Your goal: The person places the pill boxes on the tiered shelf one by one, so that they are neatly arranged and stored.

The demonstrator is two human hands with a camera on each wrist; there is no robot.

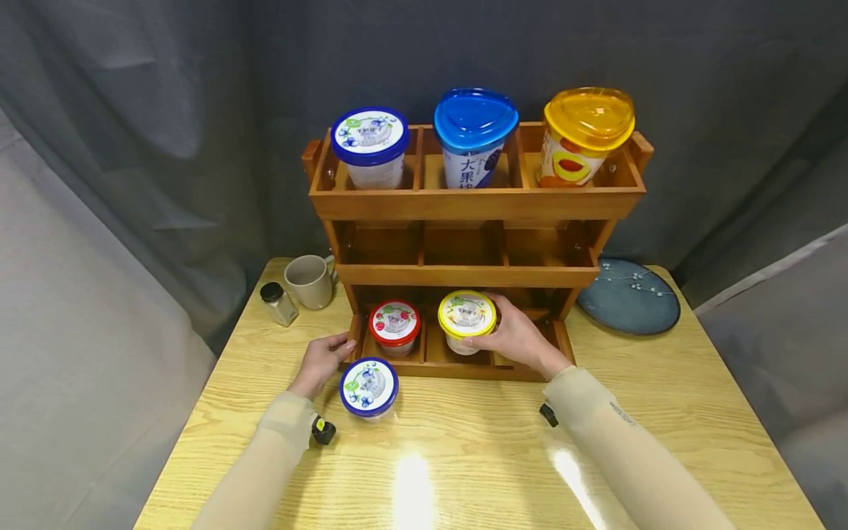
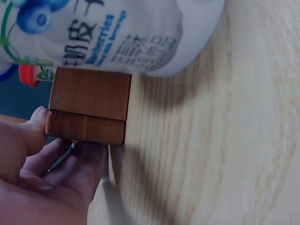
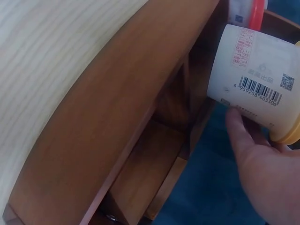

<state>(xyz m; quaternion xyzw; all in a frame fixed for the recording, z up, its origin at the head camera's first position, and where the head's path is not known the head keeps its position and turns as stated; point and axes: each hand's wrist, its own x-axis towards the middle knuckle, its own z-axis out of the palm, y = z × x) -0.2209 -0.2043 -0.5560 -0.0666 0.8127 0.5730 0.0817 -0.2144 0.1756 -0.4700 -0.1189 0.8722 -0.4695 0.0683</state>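
Observation:
My right hand [image 1: 520,335] grips a yellow-lidded yogurt cup [image 1: 467,313] from its right side. The cup is over the middle compartment of the bottom tier of a wooden shelf [image 1: 477,276]; in the right wrist view the cup's barcode side [image 3: 258,70] shows above the fingers. At the shelf's lower left front corner, my left hand [image 1: 322,359] pinches the wooden end [image 2: 86,126] between thumb and fingers. A red-lidded cup [image 1: 394,324] sits in the bottom left compartment. Close beside my left hand, a blue-lidded blueberry cup [image 1: 369,388] stands on the table.
On the top tier are another blue-lidded cup [image 1: 369,140], a tall blue-lidded cup [image 1: 473,132] and an orange-lidded cup [image 1: 586,136]. Left of the shelf stand a mug [image 1: 310,283] and a black-capped jar [image 1: 280,304]. A dark blue plate [image 1: 629,298] lies on the right.

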